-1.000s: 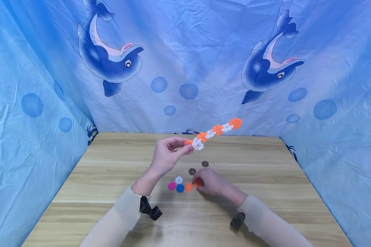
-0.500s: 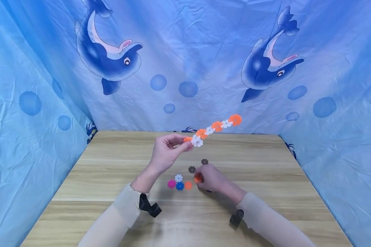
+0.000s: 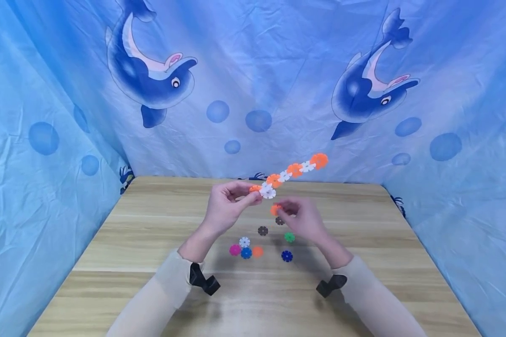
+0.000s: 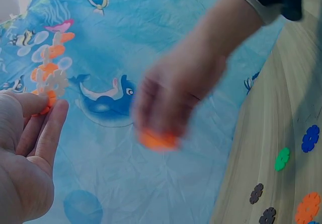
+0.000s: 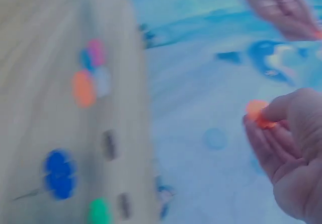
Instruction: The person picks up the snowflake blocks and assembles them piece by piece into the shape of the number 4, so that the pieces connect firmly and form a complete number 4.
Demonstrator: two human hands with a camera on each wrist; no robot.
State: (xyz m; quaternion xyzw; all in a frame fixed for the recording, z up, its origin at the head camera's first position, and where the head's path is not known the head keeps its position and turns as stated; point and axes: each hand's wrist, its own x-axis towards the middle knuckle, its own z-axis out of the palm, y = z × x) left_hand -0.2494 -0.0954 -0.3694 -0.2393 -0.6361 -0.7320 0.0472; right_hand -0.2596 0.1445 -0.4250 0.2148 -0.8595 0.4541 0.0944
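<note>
My left hand [image 3: 224, 210] pinches the lower left end of a chain of interlocking plastic discs [image 3: 295, 169], orange and white by turns, raised above the table and slanting up to the right. One more white disc [image 3: 268, 191] sticks out near the pinched end. Between thumb and fingers my right hand [image 3: 305, 217] holds a loose orange disc [image 3: 275, 209], a little below and right of the chain. In the right wrist view that orange disc [image 5: 258, 113] sits at the fingertips. The left wrist view shows the right hand [image 4: 173, 93] blurred, apart from the chain.
On the wooden table [image 3: 143, 243] lie pink [image 3: 235, 250], white [image 3: 244, 242], light blue [image 3: 246, 253] and orange [image 3: 258, 252] discs, grouped together. Dark brown [image 3: 263, 230], green [image 3: 289, 237] and dark blue [image 3: 287, 256] discs lie to the right. A dolphin-printed cloth [image 3: 278, 84] hangs behind.
My right hand has lifted the orange disc off the table and brought it up toward the chain, uncovering the green and dark blue discs. My left hand stays nearly still.
</note>
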